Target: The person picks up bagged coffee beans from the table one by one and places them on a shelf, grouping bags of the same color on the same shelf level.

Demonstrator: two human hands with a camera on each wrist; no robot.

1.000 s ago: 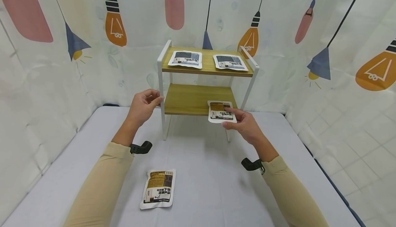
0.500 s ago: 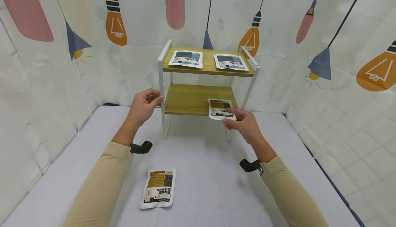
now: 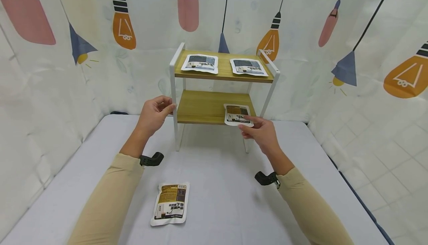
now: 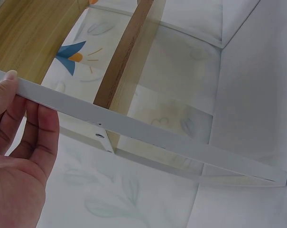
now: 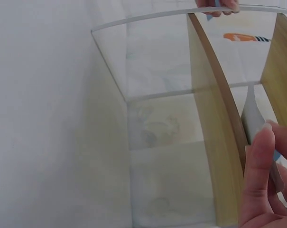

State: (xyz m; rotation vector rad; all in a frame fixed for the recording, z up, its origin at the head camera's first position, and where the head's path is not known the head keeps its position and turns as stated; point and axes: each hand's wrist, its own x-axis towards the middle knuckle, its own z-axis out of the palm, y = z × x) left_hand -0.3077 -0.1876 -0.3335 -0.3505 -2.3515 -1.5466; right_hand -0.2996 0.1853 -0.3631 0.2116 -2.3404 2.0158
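Steadying: the left hand (image 3: 154, 114) curls its fingers (image 4: 17, 107) round the white front post (image 3: 173, 89) of the shelf rack, likely to keep it from sliding.
Spare pouch: one brown pouch (image 3: 170, 203) lies flat on the tabletop (image 3: 214, 193) near the left sleeve.
Upper shelf: two grey pouches (image 3: 200, 63) lie side by side.
Placing: the right hand (image 3: 262, 133) pinches a brown-labelled pouch (image 3: 236, 114), which rests on the lower shelf (image 3: 207, 107) at its front right corner, overhanging the edge.

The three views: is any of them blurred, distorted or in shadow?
Head view: evenly lit and sharp, wide-angle bending at the edges, a soft shadow under the white-framed wooden two-tier shelf. Left wrist view: the left hand is close and soft. Right wrist view: the right hand's fingers are blurred, walls pale.
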